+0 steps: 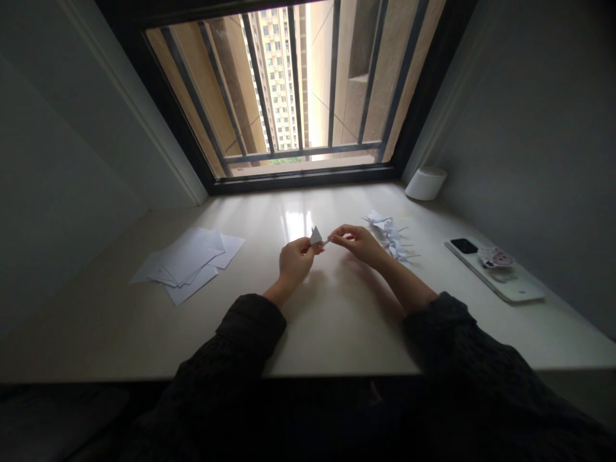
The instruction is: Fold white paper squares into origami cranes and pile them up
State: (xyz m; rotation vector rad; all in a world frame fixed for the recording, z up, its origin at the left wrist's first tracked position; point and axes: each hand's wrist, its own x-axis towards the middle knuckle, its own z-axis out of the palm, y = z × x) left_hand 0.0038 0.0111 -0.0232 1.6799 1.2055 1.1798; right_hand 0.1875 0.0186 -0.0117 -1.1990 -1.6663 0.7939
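Observation:
A small folded white paper figure [316, 237] is held above the middle of the pale desk [337, 321]. My left hand [294, 260] is closed around its lower left part. My right hand [356, 241] pinches a thin tip of the figure from the right with thumb and forefinger. Both arms wear dark sleeves and reach in from the near edge. Just behind my right hand lies a small cluster of folded paper figures [392, 237].
A loose stack of white paper sheets [190, 260] lies on the left of the desk. A white phone with a sticker [495, 269] lies at the right, and a white round container [426, 183] stands at the back right. A barred window [298, 96] is behind.

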